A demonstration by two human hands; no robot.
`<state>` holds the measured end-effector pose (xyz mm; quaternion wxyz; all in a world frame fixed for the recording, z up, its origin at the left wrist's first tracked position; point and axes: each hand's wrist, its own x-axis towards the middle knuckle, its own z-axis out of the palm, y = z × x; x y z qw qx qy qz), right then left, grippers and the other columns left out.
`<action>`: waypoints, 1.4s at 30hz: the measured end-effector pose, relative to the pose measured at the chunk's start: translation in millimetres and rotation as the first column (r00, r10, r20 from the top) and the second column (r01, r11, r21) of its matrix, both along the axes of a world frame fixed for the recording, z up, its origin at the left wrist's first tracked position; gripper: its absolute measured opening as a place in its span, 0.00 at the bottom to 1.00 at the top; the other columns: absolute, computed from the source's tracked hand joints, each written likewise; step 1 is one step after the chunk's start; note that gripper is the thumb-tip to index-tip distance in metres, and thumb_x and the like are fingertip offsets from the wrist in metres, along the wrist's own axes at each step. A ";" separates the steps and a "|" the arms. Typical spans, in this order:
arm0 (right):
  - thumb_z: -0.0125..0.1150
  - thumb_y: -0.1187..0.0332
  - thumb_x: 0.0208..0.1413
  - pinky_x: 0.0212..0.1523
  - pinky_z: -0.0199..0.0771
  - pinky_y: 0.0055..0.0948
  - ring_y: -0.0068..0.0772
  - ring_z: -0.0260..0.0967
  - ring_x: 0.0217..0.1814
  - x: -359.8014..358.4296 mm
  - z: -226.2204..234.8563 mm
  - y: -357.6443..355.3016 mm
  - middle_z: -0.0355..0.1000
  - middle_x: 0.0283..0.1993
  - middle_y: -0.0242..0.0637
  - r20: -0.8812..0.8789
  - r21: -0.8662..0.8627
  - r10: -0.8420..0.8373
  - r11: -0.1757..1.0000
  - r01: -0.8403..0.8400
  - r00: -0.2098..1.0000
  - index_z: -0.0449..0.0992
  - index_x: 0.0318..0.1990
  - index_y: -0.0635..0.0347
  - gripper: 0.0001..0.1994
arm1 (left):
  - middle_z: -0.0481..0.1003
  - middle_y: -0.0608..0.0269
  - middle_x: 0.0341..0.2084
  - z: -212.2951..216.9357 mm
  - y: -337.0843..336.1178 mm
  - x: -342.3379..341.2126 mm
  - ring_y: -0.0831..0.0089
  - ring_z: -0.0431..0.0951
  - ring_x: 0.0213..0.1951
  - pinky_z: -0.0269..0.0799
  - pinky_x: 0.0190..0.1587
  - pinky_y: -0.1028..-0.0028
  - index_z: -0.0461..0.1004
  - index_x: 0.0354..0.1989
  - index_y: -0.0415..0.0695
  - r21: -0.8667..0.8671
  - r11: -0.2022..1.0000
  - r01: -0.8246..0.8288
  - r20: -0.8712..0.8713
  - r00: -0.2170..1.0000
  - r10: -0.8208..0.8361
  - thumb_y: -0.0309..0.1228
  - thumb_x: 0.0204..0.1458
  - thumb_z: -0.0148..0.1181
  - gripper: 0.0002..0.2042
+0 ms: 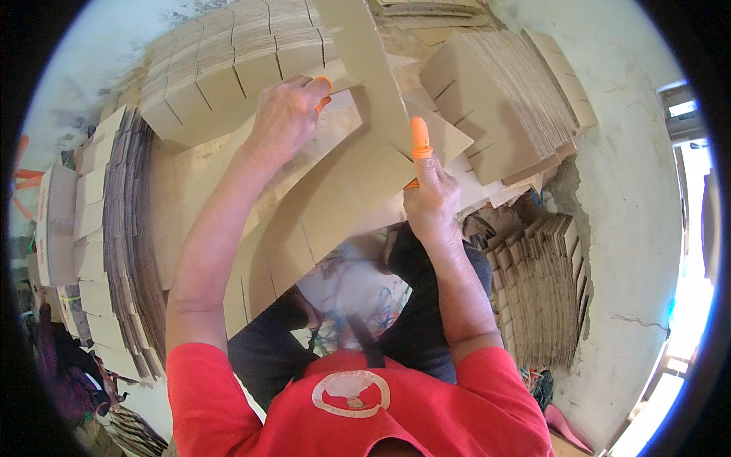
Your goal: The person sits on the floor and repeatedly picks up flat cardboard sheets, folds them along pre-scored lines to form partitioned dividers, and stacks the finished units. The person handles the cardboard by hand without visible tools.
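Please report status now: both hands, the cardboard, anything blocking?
Left hand and right hand both gripping flat brown slotted cardboard sheet. Orange rubber caps on fingers. Stacks of flat cardboard blanks crowd close around.

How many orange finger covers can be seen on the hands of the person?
2. One orange finger cover is on a raised finger of the right hand; the other is on the left hand, at the cardboard sheet. More may be hidden behind the cardboard.

left hand [283, 118]: fingers curled, arm outstretched | right hand [429, 199]: pinching, thumb up
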<state>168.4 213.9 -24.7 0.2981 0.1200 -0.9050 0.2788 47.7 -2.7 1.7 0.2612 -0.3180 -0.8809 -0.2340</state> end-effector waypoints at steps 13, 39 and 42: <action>0.51 0.85 0.40 0.24 0.76 0.38 0.47 0.73 0.26 2.8 -14.2 -1.3 0.73 0.41 0.48 0.084 0.113 0.047 0.992 -0.056 0.995 0.55 0.70 0.52 0.43 | 0.70 0.55 0.21 18.5 -6.4 32.9 0.55 0.75 0.29 0.68 0.27 0.60 0.69 0.25 0.41 0.013 0.994 0.113 0.012 0.994 -0.113 0.23 0.46 0.62 0.06; 0.52 0.88 0.35 0.24 0.74 0.32 0.41 0.73 0.24 -0.6 -17.1 4.3 0.76 0.43 0.51 -0.088 0.055 -0.006 0.998 0.011 0.996 0.63 0.67 0.59 0.42 | 0.76 0.57 0.36 -47.5 -44.1 -127.2 0.56 0.73 0.44 0.70 0.45 0.61 0.70 0.39 0.42 -0.186 0.971 -0.149 -0.079 0.988 0.136 0.27 0.44 0.65 0.14; 0.52 0.88 0.35 0.25 0.75 0.31 0.41 0.74 0.25 0.6 -18.1 5.0 0.76 0.44 0.52 -0.076 0.046 -0.006 0.999 0.009 0.997 0.64 0.66 0.59 0.41 | 0.76 0.57 0.35 -45.5 -39.0 -117.1 0.57 0.74 0.42 0.71 0.43 0.61 0.71 0.37 0.42 -0.043 0.993 -0.106 0.017 0.994 0.107 0.28 0.43 0.66 0.13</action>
